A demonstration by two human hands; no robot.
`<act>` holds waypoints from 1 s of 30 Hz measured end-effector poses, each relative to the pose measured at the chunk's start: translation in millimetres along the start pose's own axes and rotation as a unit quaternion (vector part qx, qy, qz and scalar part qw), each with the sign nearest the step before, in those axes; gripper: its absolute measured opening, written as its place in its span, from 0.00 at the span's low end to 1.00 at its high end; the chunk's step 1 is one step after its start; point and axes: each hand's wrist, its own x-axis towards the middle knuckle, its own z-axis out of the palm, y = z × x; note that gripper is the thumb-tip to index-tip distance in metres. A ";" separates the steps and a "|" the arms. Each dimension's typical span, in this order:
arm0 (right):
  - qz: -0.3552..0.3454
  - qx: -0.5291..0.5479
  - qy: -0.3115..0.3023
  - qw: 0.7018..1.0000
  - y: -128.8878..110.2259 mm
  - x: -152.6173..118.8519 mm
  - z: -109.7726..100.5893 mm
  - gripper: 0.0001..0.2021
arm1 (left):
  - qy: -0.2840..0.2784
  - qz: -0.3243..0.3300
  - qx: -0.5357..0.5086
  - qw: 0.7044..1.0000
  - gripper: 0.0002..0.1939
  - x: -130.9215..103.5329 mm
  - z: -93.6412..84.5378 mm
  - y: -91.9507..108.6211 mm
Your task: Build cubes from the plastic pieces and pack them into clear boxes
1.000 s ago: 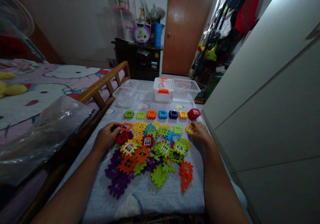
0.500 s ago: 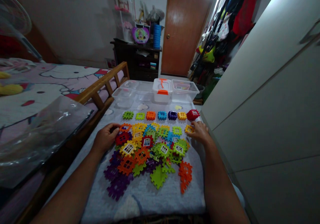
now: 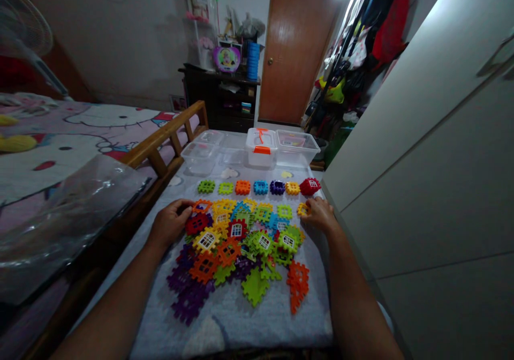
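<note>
My left hand is at the left side of a pile of plastic interlocking building tiles. Its fingers are curled together at the edge of an orange frame tile, pinching it. On the right, my right hand grips a small yellow interlocking tile between thumb and fingers, low over the cloth. Between the hands lie yellow, red, green, blue, orange and purple tiles, some with white window inserts. Behind them runs a row of assembled blocks, among them a blue block and a red block.
Clear plastic bins and a lidded box with orange latches stand at the far end of the cloth-covered table. A wooden bed rail borders the left. A pale cabinet rises on the right.
The right hand's fingers have closed a little and turned slightly around the yellow tile. My left hand stays in place; the view has shifted very slightly.
</note>
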 end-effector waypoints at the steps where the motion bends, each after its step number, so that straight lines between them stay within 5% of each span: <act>1: -0.010 -0.001 0.009 1.000 -0.4 -0.2 -1.9 0.20 | 0.001 0.001 0.001 1.000 0.19 0.5 0.3 -1.0; 9: -0.131 -0.004 0.123 0.984 -11.6 43.6 -40.8 0.26 | -0.005 0.001 0.002 1.000 0.21 2.1 1.8 -7.6; 16: -0.126 -0.068 0.007 0.990 -17.3 100.4 -46.6 0.32 | 0.001 -0.001 0.008 1.000 0.20 0.4 0.5 -3.9; 30: -0.113 -0.083 -0.043 0.989 -16.2 113.3 -33.3 0.37 | -0.009 -0.001 0.003 1.000 0.20 1.7 1.4 -9.7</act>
